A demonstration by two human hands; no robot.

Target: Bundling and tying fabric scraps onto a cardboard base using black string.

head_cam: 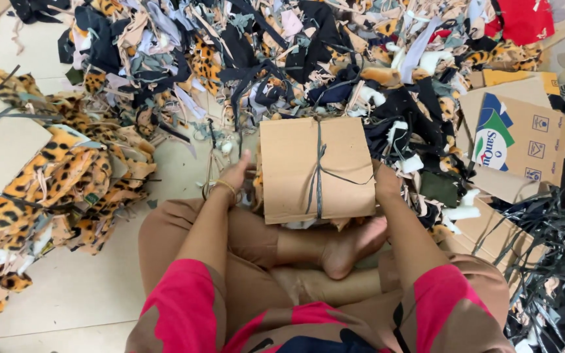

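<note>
A person is sitting cross-legged on the floor (67, 294), and both hands are gripping a flat cardboard bundle (315, 168) that is resting just above the crossed legs, directly at twelve o'clock from the body. The left hand (235, 175) is pressing against the bundle's nine o'clock edge with the fingers curled round toward the underside; how far they are closing I cannot tell, since the cardboard is hiding the fingertips. The right hand (387, 183) is clasping the three o'clock edge in the same way, its fingers also hidden beneath. Neither hand is nearer than the other: the bundle is sitting squarely between them, touching both.

The bundle is lying nearly flat, its face turned up to the camera. Its slightly longer axis is running from twelve to six o'clock, tilting a touch toward one o'clock at the far end. A dark strap (319, 170) is running along that same axis down the middle, knotted near the upper part, with a loose tail trailing off toward three o'clock.

A bare foot (354, 247) is lying just below the bundle at six o'clock. A big heap of fabric scraps (263, 59) is spreading across twelve o'clock, leopard-print cloth (47, 196) is piling up at nine o'clock, and a printed cardboard box (518, 137) is sitting at two o'clock, with loose black straps (550, 261) tangling at four o'clock.
</note>
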